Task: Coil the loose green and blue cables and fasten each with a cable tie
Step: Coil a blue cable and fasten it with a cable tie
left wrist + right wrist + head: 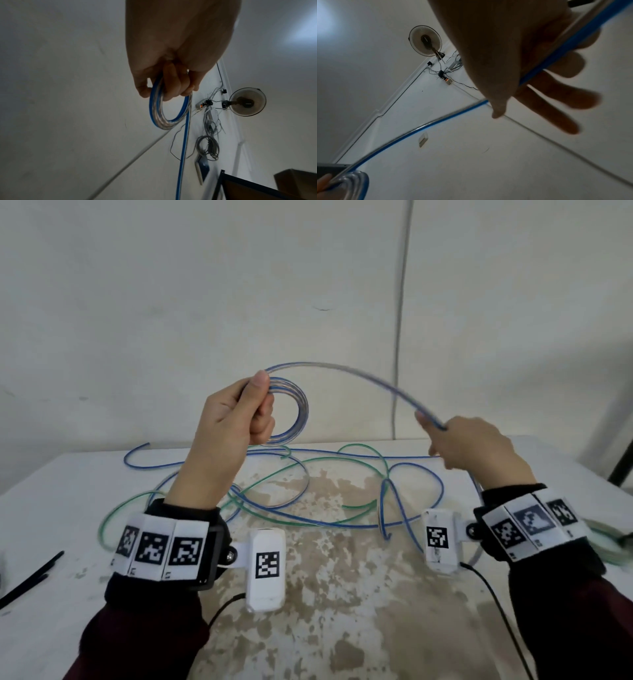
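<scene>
My left hand (236, 412) is raised above the table and grips a small coil of the blue cable (298, 409), several turns thick; the left wrist view shows the coil (164, 115) hanging from my curled fingers. From the coil the blue cable arcs up and right to my right hand (469, 446), which holds the strand (556, 56) between thumb and palm, other fingers stretched out. The rest of the blue cable (428, 474) lies loose on the table, tangled with the green cable (274, 474).
Two black cable ties (30, 577) lie at the table's left edge (20, 542). A pale green bundle (616, 546) sits at the right edge behind my right wrist. A grey cable (400, 320) runs down the wall behind the table.
</scene>
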The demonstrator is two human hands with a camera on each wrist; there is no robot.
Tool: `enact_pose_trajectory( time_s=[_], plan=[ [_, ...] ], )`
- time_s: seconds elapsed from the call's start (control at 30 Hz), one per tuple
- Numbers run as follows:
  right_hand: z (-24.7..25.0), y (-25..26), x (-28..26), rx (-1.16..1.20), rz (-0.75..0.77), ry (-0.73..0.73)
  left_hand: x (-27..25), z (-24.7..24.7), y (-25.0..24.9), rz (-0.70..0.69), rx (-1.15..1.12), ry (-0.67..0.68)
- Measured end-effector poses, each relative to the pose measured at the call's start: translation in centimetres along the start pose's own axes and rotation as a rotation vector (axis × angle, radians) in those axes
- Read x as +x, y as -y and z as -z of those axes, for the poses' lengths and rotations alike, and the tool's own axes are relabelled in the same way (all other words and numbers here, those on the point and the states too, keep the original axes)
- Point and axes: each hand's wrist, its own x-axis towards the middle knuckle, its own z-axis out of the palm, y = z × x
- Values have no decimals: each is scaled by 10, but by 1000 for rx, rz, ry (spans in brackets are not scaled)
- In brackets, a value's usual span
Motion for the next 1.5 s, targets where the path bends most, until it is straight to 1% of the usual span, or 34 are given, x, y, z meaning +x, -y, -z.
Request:
enact_pose_trajectory(
  time_s=[0.03, 0.07, 0.17, 0.23, 0.27, 0.33, 0.4, 0.5, 0.57, 0.63, 0.67, 0.7, 0.73, 0.87, 0.9, 0.97, 1.07, 1.1, 1.13, 1.17, 1.2, 1.23, 1.27, 1.33, 1.37, 1.4, 1.5],
  plan=[
    [10, 0, -2, 130, 30, -26, -2, -5, -3, -3, -6, 12],
    [20, 1, -4, 255, 62, -23, -5, -10, -6, -8, -16, 26],
    [43, 4, -11, 609, 119, 67, -13, -24, -14, -9, -41, 62],
    [57, 8, -20, 831, 179, 127, -21, -29, -20, -9, -50, 62],
    [62, 11, -23, 926, 218, 131, -25, -30, -24, -9, -51, 56],
    [68, 17, -27, 1101, 284, 91, -31, -30, -32, -7, -39, 43],
    [70, 23, -26, 1234, 324, 18, -36, -28, -39, -3, -10, 35],
    [68, 30, -18, 1372, 332, -165, -40, -24, -48, -12, 26, 40],
    [66, 32, -11, 1371, 336, -278, -41, -21, -52, -18, 39, 46],
    [60, 31, -5, 1279, 331, -354, -41, -19, -56, -11, 57, 61],
    [53, 29, -1, 1219, 318, -368, -40, -18, -57, -4, 73, 70],
    [45, 26, 1, 1150, 305, -353, -41, -17, -57, 4, 92, 77],
    [35, 23, 3, 1080, 296, -304, -41, -17, -56, 10, 110, 79],
    [-11, 2, 4, 890, 246, 39, -41, -14, -47, 38, 185, 105],
    [-21, -2, 3, 840, 235, 94, -41, -14, -44, 51, 210, 120],
    [-36, -7, -1, 710, 235, 157, -42, -13, -38, 76, 257, 145],
    [-43, -6, -15, 452, 266, 333, -41, -10, -30, 128, 312, 160],
    [-40, -5, -18, 322, 292, 371, -40, -8, -27, 154, 331, 166],
    [-35, -2, -23, 240, 327, 362, -40, -7, -26, 184, 354, 183],
    [-28, 2, -29, 230, 374, 309, -40, -5, -24, 215, 381, 212],
    [-20, 7, -35, 286, 446, 229, -40, -4, -23, 244, 407, 252],
    [-11, 12, -40, 390, 532, 162, -40, -4, -23, 271, 433, 293],
    [-3, 19, -47, 505, 620, 147, -40, -4, -23, 293, 459, 324],
    [11, 36, -58, 675, 736, 231, -40, -6, -24, 318, 496, 359],
    [14, 45, -62, 716, 768, 268, -40, -8, -25, 321, 497, 378],
    [15, 53, -65, 730, 796, 273, -40, -9, -26, 319, 485, 399],
    [11, 69, -70, 765, 872, 210, -39, -9, -30, 314, 403, 428]
  ],
)
